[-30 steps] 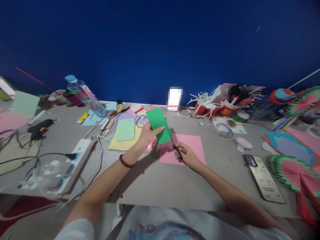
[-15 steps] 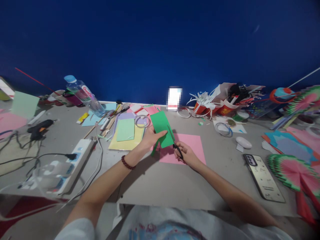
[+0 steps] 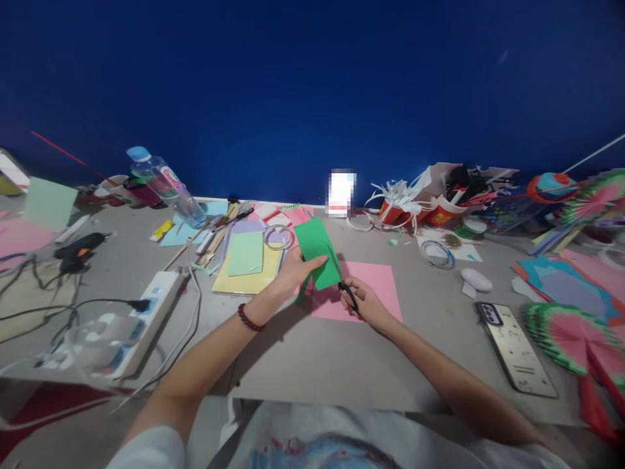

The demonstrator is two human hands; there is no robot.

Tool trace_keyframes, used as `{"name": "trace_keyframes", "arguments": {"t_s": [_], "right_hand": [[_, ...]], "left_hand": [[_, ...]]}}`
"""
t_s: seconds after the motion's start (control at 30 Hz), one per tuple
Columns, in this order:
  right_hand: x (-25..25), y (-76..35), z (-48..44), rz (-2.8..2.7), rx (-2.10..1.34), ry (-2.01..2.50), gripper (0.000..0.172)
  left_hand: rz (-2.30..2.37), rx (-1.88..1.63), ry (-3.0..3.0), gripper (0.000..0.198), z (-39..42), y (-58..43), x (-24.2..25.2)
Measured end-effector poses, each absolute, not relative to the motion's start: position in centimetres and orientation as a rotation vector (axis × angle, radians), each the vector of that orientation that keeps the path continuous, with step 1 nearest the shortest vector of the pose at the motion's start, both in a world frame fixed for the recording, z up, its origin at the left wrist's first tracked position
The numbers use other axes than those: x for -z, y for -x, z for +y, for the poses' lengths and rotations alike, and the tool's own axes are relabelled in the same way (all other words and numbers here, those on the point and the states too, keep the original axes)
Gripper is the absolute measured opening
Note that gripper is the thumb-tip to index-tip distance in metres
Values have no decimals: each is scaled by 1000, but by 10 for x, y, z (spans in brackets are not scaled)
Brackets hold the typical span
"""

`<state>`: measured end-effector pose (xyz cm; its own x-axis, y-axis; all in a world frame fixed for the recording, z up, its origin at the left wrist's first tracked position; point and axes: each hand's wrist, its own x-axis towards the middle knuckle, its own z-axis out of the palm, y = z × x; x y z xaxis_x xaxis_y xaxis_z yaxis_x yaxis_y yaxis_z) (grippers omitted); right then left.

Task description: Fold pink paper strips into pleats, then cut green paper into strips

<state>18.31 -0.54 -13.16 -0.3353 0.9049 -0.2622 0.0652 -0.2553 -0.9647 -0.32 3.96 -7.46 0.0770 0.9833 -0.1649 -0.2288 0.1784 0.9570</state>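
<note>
My left hand [image 3: 297, 268] pinches a green sheet of paper [image 3: 312, 240], thumb on top, holding it tilted above the table. In my right hand [image 3: 362, 298] is a pair of scissors [image 3: 348, 293] with black handles; their blades lie along the right edge of the green paper. A narrow green strip hangs below my left hand. Under both hands, a pink sheet of paper [image 3: 375, 286] lies flat on the table. Just left of my left hand are a light green sheet [image 3: 245, 253] and a yellow sheet [image 3: 239, 284], stacked.
A power strip [image 3: 152, 319] with cables and a glue gun [image 3: 81, 253] lie at left. A water bottle [image 3: 168, 190] leans at the back. Red cups [image 3: 442, 212] stand back right; a phone [image 3: 515, 348] and a folded paper fan [image 3: 576, 332] lie at right.
Almost nothing differs. Both hands, the green paper and the scissors stay in nearly the same place; the scissor blades look slightly closer together along the paper's edge.
</note>
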Motion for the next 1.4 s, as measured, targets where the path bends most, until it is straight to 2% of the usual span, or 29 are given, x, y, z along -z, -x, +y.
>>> {"name": "trace_keyframes", "arguments": {"t_s": [0.47, 1.4], "right_hand": [[128, -181, -6, -1337, -1640, 1256, 36], [133, -183, -7, -1374, -1608, 1254, 22]], "left_hand": [[1057, -1146, -907, 35, 40, 3, 72], [1100, -1167, -921, 37, 43, 6, 76]]}}
